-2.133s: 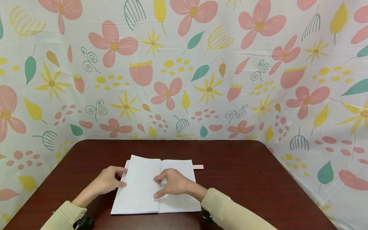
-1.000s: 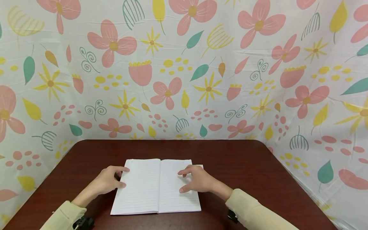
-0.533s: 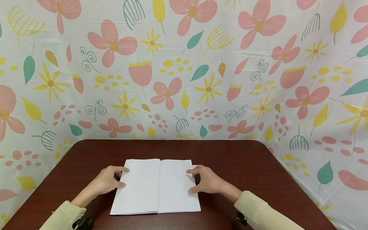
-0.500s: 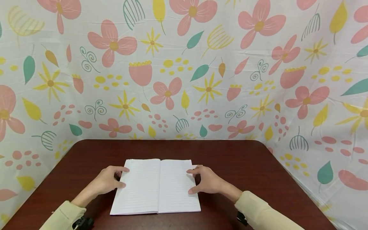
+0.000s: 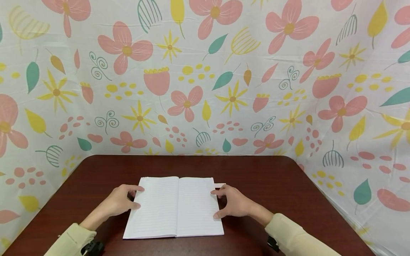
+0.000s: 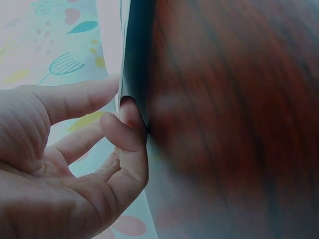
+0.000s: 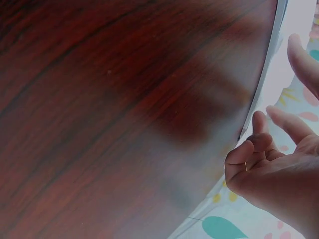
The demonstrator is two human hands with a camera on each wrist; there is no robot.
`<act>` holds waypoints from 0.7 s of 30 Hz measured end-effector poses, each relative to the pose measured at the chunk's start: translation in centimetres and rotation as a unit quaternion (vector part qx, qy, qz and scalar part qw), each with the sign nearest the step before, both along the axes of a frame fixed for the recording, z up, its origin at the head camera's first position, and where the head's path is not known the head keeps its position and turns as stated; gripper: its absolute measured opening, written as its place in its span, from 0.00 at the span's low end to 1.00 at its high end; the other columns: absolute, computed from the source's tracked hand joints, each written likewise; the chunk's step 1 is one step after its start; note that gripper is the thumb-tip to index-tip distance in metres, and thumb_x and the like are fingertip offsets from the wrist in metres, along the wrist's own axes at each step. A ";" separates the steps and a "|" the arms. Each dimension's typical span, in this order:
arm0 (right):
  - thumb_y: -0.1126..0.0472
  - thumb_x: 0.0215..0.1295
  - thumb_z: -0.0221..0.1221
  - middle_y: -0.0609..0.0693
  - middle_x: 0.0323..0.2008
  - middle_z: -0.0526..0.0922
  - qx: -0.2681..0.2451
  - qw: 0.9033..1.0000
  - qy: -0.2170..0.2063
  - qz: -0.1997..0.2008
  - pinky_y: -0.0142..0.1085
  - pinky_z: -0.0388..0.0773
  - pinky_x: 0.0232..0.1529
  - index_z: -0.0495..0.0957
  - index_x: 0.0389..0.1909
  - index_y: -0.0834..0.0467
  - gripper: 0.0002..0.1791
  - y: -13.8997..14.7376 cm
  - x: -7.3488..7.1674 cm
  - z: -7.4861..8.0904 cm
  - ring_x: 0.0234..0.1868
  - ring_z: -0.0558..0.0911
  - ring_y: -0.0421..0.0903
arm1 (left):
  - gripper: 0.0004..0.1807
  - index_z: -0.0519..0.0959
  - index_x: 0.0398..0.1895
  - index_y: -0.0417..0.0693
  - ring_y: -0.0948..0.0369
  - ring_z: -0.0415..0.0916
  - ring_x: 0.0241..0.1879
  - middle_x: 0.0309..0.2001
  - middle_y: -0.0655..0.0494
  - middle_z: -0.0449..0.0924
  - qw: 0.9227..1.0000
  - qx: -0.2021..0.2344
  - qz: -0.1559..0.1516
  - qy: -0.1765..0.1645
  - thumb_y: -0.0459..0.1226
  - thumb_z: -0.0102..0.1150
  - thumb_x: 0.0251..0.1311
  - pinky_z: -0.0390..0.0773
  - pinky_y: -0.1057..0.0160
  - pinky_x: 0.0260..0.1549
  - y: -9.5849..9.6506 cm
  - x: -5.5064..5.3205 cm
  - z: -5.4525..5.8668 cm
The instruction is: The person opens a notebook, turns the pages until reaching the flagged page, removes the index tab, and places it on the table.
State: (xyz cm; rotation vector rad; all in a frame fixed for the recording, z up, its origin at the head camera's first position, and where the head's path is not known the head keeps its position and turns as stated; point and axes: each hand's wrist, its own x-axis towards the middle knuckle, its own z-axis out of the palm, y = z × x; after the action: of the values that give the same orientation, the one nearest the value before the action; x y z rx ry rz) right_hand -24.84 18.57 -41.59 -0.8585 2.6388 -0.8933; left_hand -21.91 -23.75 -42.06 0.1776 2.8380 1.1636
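An open lined notebook (image 5: pixel 157 213) lies on the table, both pages facing up. At its left edge my left hand (image 5: pixel 119 201) holds on, thumb and forefinger on the page; in the left wrist view a finger (image 6: pixel 132 114) is tucked under the dark cover (image 6: pixel 138 45). My right hand (image 5: pixel 235 201) is at the right edge, its thumb and forefinger spread with their tips at the page margin. In the right wrist view its other fingers (image 7: pixel 238 159) bend loosely just outside that edge, with nothing between them. A pale strip (image 5: pixel 220 185) sticks out from the notebook's upper right side.
The dark red-brown table (image 5: pixel 272 185) has rounded far corners. Behind and beside it hangs a white curtain (image 5: pixel 205 142) printed with flowers and leaves. Dark wrist devices (image 5: pixel 93 248) sit below both sleeves.
The raised leaf over the left page has settled flat. My right hand has moved from the notebook's middle rightward to its right edge. My left hand has stayed at the left edge.
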 end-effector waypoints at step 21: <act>0.54 0.52 0.82 0.53 0.43 0.74 -0.001 1.000 0.008 0.007 0.39 0.71 0.40 0.79 0.67 0.65 0.43 0.5 0.1 -0.3 0.43 0.73 0.51 | 0.28 0.85 0.58 0.40 0.54 0.71 0.35 0.40 0.49 0.75 1.000 0.002 -0.002 -0.003 0.26 0.79 0.50 0.76 0.57 0.32 0.0 0.0 0.0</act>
State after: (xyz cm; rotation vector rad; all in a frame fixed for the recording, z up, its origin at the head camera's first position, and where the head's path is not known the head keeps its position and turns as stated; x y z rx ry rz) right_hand -24.71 19.08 -41.86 -0.8887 2.6424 -0.8901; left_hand -21.96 -23.73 -42.02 0.1792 2.8300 1.1667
